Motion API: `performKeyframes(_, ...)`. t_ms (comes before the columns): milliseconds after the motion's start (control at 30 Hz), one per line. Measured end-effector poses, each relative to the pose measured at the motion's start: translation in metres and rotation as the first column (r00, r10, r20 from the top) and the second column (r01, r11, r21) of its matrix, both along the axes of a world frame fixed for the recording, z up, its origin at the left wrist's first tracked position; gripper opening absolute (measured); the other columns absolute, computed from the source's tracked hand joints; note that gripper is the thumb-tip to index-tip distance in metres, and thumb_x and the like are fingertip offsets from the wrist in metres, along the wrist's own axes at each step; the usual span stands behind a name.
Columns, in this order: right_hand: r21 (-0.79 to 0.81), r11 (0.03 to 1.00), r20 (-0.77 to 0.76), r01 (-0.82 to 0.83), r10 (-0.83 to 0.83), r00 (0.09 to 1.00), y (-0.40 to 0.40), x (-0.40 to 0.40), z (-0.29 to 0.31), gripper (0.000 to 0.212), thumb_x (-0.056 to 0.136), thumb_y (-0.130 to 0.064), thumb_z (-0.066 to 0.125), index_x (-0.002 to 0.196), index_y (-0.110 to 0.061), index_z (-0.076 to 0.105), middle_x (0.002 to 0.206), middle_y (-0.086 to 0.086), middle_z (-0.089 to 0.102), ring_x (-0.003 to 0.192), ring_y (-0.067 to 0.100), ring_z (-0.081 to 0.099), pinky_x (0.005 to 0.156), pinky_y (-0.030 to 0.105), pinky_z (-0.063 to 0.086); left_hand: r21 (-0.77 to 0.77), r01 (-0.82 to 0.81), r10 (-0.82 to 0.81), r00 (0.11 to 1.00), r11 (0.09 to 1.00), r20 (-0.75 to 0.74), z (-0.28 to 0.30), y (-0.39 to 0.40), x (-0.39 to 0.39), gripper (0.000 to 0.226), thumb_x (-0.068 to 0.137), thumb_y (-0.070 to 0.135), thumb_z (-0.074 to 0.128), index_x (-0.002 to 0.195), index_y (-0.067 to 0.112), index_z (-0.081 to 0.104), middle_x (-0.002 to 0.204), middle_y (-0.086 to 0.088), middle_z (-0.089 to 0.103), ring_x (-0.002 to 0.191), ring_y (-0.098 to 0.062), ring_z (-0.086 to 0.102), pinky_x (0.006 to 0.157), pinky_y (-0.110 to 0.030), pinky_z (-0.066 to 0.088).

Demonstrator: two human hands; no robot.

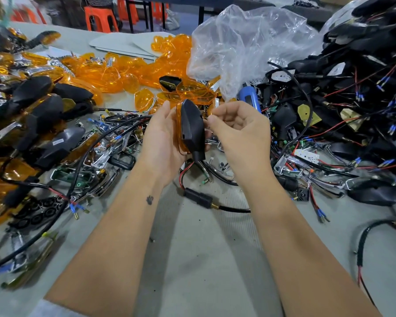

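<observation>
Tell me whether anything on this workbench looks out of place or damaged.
Nothing looks broken. The crumpled clear plastic bag lies partly over the loose orange lenses, and the blue-handled tool is half buried under it, easy to lose. The black-and-orange indicator lamp in the left hand looks intact.

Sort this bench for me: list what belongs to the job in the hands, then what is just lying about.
In hand:
signal lamp, held by the left hand
right hand, fingertips at the lamp's edge
red and black wires hanging from the lamp

Lying about:
orange lenses
clear plastic bag
blue tool
wired black housings, heaped
orange stools
</observation>
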State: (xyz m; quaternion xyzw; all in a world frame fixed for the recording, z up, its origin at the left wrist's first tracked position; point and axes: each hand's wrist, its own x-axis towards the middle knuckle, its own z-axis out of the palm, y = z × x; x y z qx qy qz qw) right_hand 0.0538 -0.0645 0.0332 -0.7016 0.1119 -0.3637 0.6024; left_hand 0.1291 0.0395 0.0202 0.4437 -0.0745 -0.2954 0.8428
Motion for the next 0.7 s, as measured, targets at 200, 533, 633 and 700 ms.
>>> performKeyframes(200, 0.057, 0.997, 0.027, -0.055, 0.053, 0.998, -0.0006, -0.0028, 0.0012, 0.022, 0.085, 0.007, 0.068, 0.079, -0.014, 0.068, 0.065, -0.010, 0.069, 0.062, 0.007, 0.066, 0.054, 0.019, 0.054, -0.024, 0.073, -0.072, 0.997, 0.997, 0.035, -0.0027, -0.0005, -0.0008, 0.050, 0.103, 0.048, 0.037, 0.123, 0.007, 0.057, 0.086, -0.008, 0.068, 0.070, -0.018, 0.067, 0.059, -0.032, 0.056)
performKeyframes(533, -0.036, 0.997, 0.022, -0.066, 0.067, 0.998, 0.0022, -0.0058, 0.0032, 0.026, 0.084, 0.001, 0.070, 0.076, -0.023, 0.070, 0.072, -0.004, 0.071, 0.067, 0.011, 0.065, 0.059, 0.022, 0.053, -0.029, 0.109, -0.105, 0.987, 0.994, 0.124, -0.0067, -0.0020, -0.0065, 0.029, 0.100, 0.037, 0.050, 0.100, 0.012, 0.063, 0.076, -0.003, 0.070, 0.065, -0.016, 0.066, 0.051, -0.027, 0.052)
performKeyframes(633, -0.084, 0.993, -0.004, -0.087, 0.087, 0.996, 0.0017, -0.0074, 0.0044, 0.022, 0.085, 0.000, 0.070, 0.080, -0.021, 0.071, 0.076, -0.002, 0.072, 0.065, 0.009, 0.064, 0.061, 0.023, 0.053, -0.013, 0.118, -0.115, 0.983, 0.993, 0.140, -0.0079, -0.0028, -0.0068, 0.032, 0.098, 0.039, 0.050, 0.103, 0.011, 0.065, 0.084, -0.007, 0.069, 0.067, -0.017, 0.066, 0.052, -0.028, 0.052)
performKeyframes(700, -0.089, 0.992, 0.007, -0.093, 0.094, 0.996, 0.0022, -0.0084, 0.0055, 0.023, 0.085, 0.002, 0.070, 0.080, -0.020, 0.070, 0.076, -0.001, 0.072, 0.064, 0.009, 0.063, 0.061, 0.023, 0.053, -0.015, 0.118, -0.114, 0.980, 0.993, 0.163, -0.0081, -0.0035, -0.0064, 0.033, 0.097, 0.039, 0.048, 0.101, 0.014, 0.069, 0.086, -0.007, 0.068, 0.067, -0.017, 0.065, 0.051, -0.028, 0.050)
